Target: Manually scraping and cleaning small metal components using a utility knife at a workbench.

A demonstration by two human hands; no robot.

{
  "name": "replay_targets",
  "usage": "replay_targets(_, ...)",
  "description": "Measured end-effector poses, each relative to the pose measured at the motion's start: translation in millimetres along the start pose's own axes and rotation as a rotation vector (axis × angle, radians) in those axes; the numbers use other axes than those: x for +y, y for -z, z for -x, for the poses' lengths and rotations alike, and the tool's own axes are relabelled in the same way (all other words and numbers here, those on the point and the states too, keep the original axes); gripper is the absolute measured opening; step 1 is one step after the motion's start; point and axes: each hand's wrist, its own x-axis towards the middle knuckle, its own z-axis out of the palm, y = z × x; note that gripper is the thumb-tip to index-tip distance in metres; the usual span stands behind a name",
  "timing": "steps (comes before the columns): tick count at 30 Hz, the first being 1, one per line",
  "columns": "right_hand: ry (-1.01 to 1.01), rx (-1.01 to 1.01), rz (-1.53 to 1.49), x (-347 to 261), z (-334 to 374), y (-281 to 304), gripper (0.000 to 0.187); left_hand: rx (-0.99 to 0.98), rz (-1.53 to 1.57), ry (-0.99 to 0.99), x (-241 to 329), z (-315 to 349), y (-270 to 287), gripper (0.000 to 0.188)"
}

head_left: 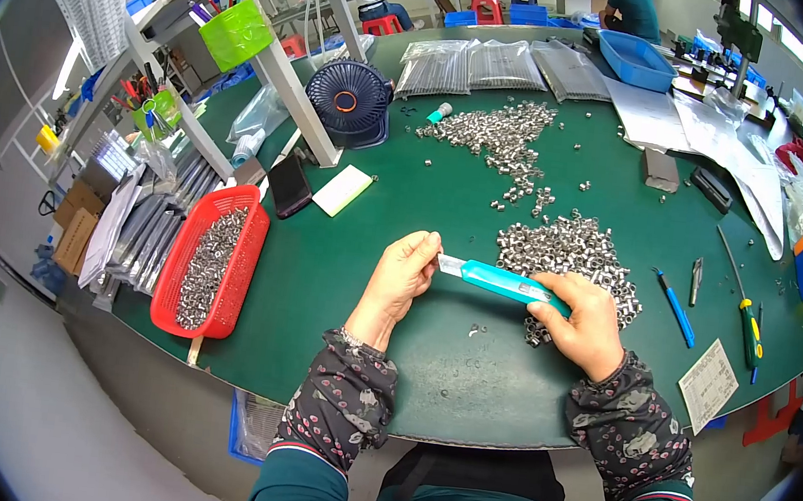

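Note:
In my right hand [587, 327] is a teal utility knife [499, 279], held by its handle with the thumb on top. Its blade sticks out to the left. My left hand [396, 284] is closed in a pinch right at the blade's tip; whatever it holds there is hidden by the fingers. Just beyond the knife lies a heap of small shiny metal rings [564, 243], partly behind my right hand. A few tiny scraps [478, 331] are on the green table [444, 402] below the knife.
A red basket [240, 278] of small metal parts stands left, near a phone [289, 186], sticky notes [342, 191] and a fan [347, 103]. Another ring heap [496, 138] lies farther back. Right are a blue pen-like tool [675, 311] and a screwdriver [749, 326]. Two people sit beyond.

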Motion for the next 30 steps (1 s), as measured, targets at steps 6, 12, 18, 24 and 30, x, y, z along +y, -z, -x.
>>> replay_targets(6, 0.006, -0.018, -0.002, -1.5, 0.1, 1.2, 0.025, 0.019, -0.087, 0.038, 6.3, 1.7, -1.5, 0.030)
replay_targets(12, 0.047, 0.000, 0.009, -0.3, 0.7, 1.1, 0.025, -0.092, -0.035, 0.170, 7.9, -0.2, 7.2, 0.032)
replay_targets(18, 0.161, 0.029, 0.120, -5.3, -2.4, 8.2, 0.027, -0.194, -0.048, 0.289, 11.0, 0.5, 14.8, 0.029)
replay_targets(24, 0.291, 0.092, 0.272, -8.2, -7.9, 13.7, 0.032, -0.187, -0.076, 0.312, 9.8, 0.1, 11.7, 0.029)
replay_targets(30, 0.380, 0.149, 0.336, -9.1, -8.7, 12.8, 0.035, -0.165, -0.036, 0.274, 13.3, 1.9, 12.5, 0.027)
